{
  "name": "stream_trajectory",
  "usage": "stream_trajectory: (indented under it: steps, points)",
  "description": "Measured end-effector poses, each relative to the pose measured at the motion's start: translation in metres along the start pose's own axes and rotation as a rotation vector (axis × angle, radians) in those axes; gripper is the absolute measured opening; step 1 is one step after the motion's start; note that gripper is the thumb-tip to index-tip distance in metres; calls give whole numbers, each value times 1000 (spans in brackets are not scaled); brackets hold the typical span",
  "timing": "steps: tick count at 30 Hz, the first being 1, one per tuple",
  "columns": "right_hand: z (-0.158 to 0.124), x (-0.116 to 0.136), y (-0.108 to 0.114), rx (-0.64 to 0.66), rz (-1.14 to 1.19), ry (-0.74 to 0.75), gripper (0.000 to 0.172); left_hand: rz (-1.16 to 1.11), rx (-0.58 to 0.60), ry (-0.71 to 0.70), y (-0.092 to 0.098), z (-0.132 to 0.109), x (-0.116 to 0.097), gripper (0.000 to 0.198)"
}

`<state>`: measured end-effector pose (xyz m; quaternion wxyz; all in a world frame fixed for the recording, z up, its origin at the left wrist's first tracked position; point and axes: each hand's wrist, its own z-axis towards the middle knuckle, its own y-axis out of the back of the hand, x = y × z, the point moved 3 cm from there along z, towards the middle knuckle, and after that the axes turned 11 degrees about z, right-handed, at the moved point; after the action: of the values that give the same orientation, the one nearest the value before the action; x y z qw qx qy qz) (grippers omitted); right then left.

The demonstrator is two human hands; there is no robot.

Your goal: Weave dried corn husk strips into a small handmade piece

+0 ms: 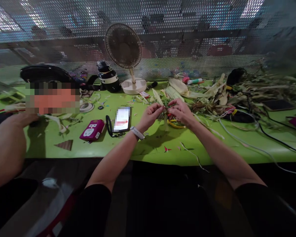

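Table [160, 143] first: green, smooth-looking, spans left to right. What's on it, big stuff down?

Heap of dry leaves and husks [259, 87] at far right, spilling toward centre. Fan [123, 46] at far centre. Then phone [122, 119] and magenta socket block [92, 130], both left of the hands.

Hands?

Left hand [151, 113] and right hand [180, 113], centre, above the table, fingertips nearly meeting.

Grip state?

Left: thumb and index pressed together, reads as a pinch on the plant piece [166, 122]. Right: fingers bent inward, tips right beside it. Can't tell pinch from plain touch; too small, and leaf bits clutter the background.

Where's the piece sitting?

Between the hands, centre, on the near side of the husk clutter. Pale lower end points down. Upper end gets lost in green scraps.

How does it handle?

My read: very light. Stem a bit springy, leafy parts thin and papery. Likely tears or splits under a hard pull. Grippy rather than slippery if dry; can't see moisture.

Hold point?

Stem, not leaf edges, those would fray. Thumb and index flat, light squeeze, other hand steadying close by. Don't twist.

Anything smaller?

Red scraps [167, 149], near side of table, well apart from the fingers.
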<state>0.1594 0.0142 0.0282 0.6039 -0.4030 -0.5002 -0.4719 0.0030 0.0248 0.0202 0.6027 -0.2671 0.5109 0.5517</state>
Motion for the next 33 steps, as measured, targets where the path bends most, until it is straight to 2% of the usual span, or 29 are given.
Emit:
stream_trajectory:
  steps: [3, 6, 8, 11, 17, 21, 26, 30, 33]
  points:
    - [3, 2, 3, -66, -62, 12, 31, -62, 97, 77, -5, -2, 1, 44]
    - [6, -1, -3, 12, -6, 43, 42, -96, 187, 114, -11, -4, 4, 46]
    - [7, -4, -4, 0, 77, 46, 47, -96, 206, 118, -13, -6, 6, 45]
    - [7, -6, -1, -86, 148, 66, 50, -73, 226, 143, -14, -7, 5, 43]
    - [7, -4, -1, -123, 165, 156, 47, -28, 302, 195, -16, -11, -2, 38]
    - [6, -4, -3, -122, 141, 181, 50, -92, 369, 221, -20, -13, 2, 36]
    - [8, 4, 9, 3, -83, 132, 57, -242, 220, 259, -11, -9, 7, 33]
    - [7, 8, 22, 299, -258, -63, 55, -308, 152, 251, -3, -4, 6, 31]
    - [4, 11, 26, 462, -241, -114, 44, -323, 170, 218, -1, -3, 4, 29]
